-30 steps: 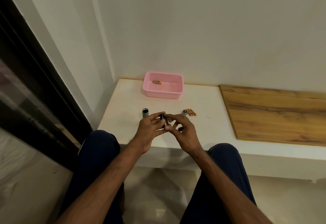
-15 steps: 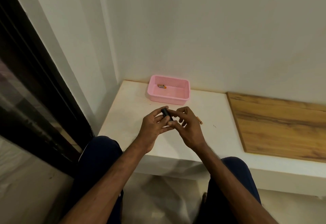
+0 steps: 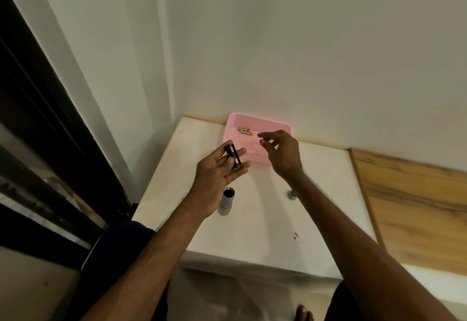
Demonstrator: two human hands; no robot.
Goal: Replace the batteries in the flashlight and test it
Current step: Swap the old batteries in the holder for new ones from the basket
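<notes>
While a white ledge (image 3: pixel 252 222) is viewed from above, the scene is laid out as follows.

Left hand (image 3: pixel 217 171): held palm up above the ledge; a black battery holder (image 3: pixel 233 156) is pinned across the fingers by the thumb.
Holder: seen tilted, one end toward the basket; whether cells are seated in it cannot be told.
Right hand (image 3: pixel 281 152): raised over the near right part of the pink basket (image 3: pixel 262 124), fingers loosely curled and parted, nothing gripped.
Basket: set at the back of the ledge against the wall; one orange-tipped battery (image 3: pixel 244 131) is seen lying inside, apart from the right fingertips.
Flashlight (image 3: pixel 226 201): silver body stood on the ledge with its open end up, just beside the left wrist.
Cap (image 3: pixel 292 195): small silver piece left on the ledge, partly hidden by the right forearm.
Board (image 3: pixel 414 207): wooden, laid to the right of the ledge.
</notes>
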